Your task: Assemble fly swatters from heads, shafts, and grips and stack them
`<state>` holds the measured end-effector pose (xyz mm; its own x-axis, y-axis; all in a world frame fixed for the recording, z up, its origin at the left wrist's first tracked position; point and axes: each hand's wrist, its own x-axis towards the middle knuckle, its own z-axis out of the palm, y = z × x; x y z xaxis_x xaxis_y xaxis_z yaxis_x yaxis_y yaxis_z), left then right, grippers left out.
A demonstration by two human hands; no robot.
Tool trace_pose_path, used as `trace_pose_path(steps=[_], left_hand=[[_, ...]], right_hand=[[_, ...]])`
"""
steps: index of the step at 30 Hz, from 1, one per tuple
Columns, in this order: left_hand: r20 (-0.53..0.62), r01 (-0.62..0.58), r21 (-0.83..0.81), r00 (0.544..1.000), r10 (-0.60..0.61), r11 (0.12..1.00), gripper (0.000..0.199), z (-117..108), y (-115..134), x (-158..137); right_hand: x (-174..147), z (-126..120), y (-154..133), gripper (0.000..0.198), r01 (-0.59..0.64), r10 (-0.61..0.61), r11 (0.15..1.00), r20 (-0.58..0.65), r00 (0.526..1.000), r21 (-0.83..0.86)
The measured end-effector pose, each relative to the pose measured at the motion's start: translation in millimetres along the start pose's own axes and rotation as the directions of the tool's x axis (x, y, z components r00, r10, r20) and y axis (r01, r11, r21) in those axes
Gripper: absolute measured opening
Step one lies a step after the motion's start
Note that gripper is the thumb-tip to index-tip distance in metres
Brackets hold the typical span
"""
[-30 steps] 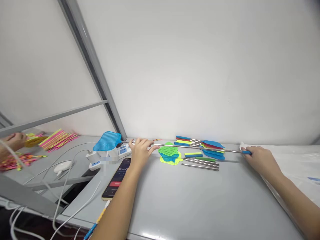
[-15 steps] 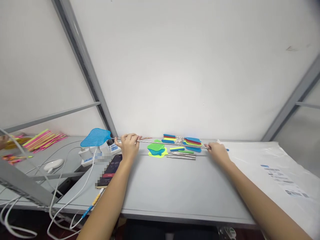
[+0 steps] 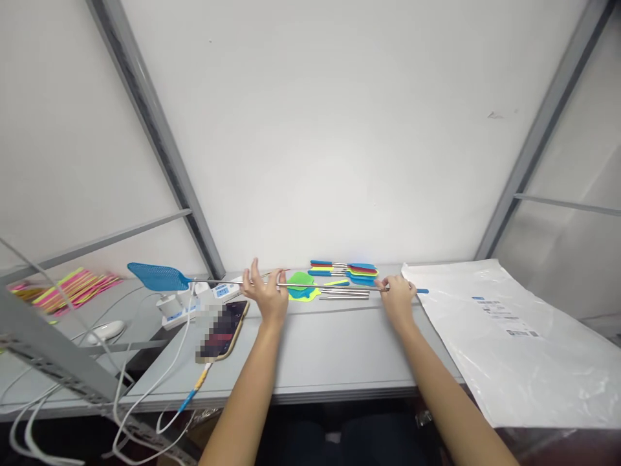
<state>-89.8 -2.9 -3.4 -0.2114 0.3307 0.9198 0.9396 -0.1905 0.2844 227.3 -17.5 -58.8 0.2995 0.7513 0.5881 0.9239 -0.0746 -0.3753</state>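
Observation:
A blue fly swatter (image 3: 158,277) with a long thin metal rod is held level above the tabletop, its head to the left. My left hand (image 3: 266,296) has the rod between thumb and fingers, one finger raised off it. On the right, my right hand (image 3: 398,301) is closed around the rod near the blue handle end, which sticks out past the fingers. Beneath the rod lie green, yellow and blue swatter heads (image 3: 303,283) and loose metal rods (image 3: 345,296). Behind them rests a row of collapsed fly swatters (image 3: 344,268) in blue, red and yellow.
A phone (image 3: 228,331) and a white power strip (image 3: 175,316) with cables lie left of my hands. A white plastic package (image 3: 514,343) covers the table's right side. Pink and yellow strips (image 3: 72,291) lie beyond the grey metal post (image 3: 145,116).
My hands have come closer together along the rod, and my left hand's fingers have spread more. The swatter head has turned and looks narrower. The camera view has shifted.

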Motion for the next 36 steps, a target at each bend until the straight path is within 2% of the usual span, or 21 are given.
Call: trace_pose_path(steps=[4,9,11,14,18,21,24,29,32,36], left_hand=[[0.156,-0.033,-0.017,0.987,0.036,0.999,0.018,-13,15,-23],[0.273,-0.073,-0.070,0.958,0.090,0.995,0.020,-23,20,-36],[0.263,-0.054,-0.070,0.962,0.071,0.996,0.020,-25,16,-34],[0.198,0.037,-0.029,0.980,-0.031,0.999,0.021,-26,4,-29],[0.138,0.130,0.013,0.982,-0.131,0.991,0.022,-26,-14,-22],[0.154,0.113,0.011,0.982,-0.113,0.994,0.024,-25,-19,-20],[0.195,0.079,-0.003,0.978,-0.077,0.997,0.022,-23,-13,-21],[0.343,-0.015,-0.052,0.939,0.032,0.999,0.023,-17,2,-29],[0.427,-0.073,-0.084,0.898,0.102,0.994,0.023,-11,10,-38],[0.477,-0.140,-0.120,0.860,0.181,0.983,0.023,-5,24,-47]], right_hand=[[-2,2,3,0.039,-0.011,0.014,0.998,-0.035,0.999,0.061],[2,-4,33,0.043,-0.064,0.072,0.994,-0.098,0.993,0.089],[3,-7,44,0.043,-0.100,0.114,0.991,-0.151,0.982,0.092],[2,-11,56,0.043,-0.153,0.169,0.984,-0.223,0.960,0.089],[2,-11,61,0.040,-0.167,0.180,0.983,-0.246,0.952,0.072],[0,-11,54,0.041,-0.110,0.118,0.993,-0.197,0.973,0.048],[-4,-9,38,0.042,0.012,-0.009,0.999,-0.107,0.994,0.030],[-16,-6,-1,0.040,0.176,-0.176,0.984,-0.013,0.984,0.010],[-21,-8,-15,0.036,0.212,-0.212,0.977,-0.002,0.977,-0.003],[-20,-12,-16,0.038,0.195,-0.196,0.980,-0.028,0.980,-0.023]])
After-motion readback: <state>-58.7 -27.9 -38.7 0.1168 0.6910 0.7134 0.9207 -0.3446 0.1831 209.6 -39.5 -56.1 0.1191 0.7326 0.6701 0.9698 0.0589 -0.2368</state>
